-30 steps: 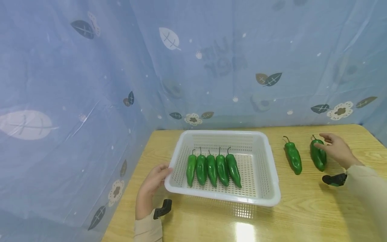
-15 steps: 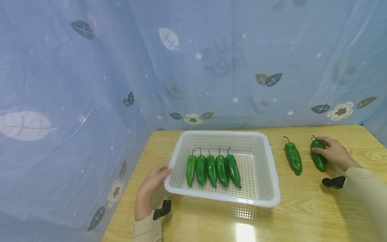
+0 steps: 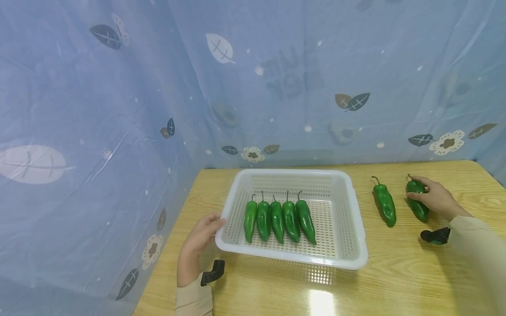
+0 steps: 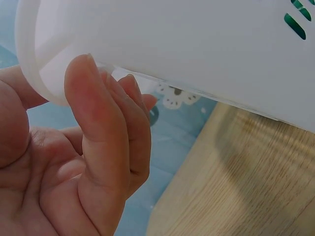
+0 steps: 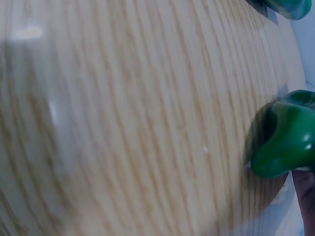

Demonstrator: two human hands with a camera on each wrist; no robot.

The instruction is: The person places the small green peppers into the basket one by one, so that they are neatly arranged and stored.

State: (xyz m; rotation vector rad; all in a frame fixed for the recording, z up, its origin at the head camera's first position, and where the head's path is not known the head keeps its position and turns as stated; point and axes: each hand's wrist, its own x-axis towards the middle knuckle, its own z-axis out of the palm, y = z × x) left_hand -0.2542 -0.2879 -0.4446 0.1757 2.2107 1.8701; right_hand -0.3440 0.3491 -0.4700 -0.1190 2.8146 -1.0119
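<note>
My left hand (image 3: 203,232) grips the left rim of a white plastic basket (image 3: 284,256), thumb over the edge and curled fingers against its outside, as the left wrist view shows close up. Inside the basket several green chili peppers (image 3: 277,221) lie side by side, stems pointing away. On the right, my right hand (image 3: 432,199) pinches another green pepper (image 3: 416,210) between thumb and fingers, close over the table. The right wrist view catches the tip of this pepper (image 5: 285,142) and part of a finger (image 5: 305,196).
One more green pepper (image 3: 384,205) lies on the wooden table (image 3: 253,294) between the basket and my right hand. A blue patterned curtain (image 3: 276,87) hangs behind the table and along its left side. Black wrist devices (image 3: 212,273) sit at both sleeves.
My right hand has closed from open fingers beside the rightmost pepper to a grip round it. The left hand and the basket stay where they were.
</note>
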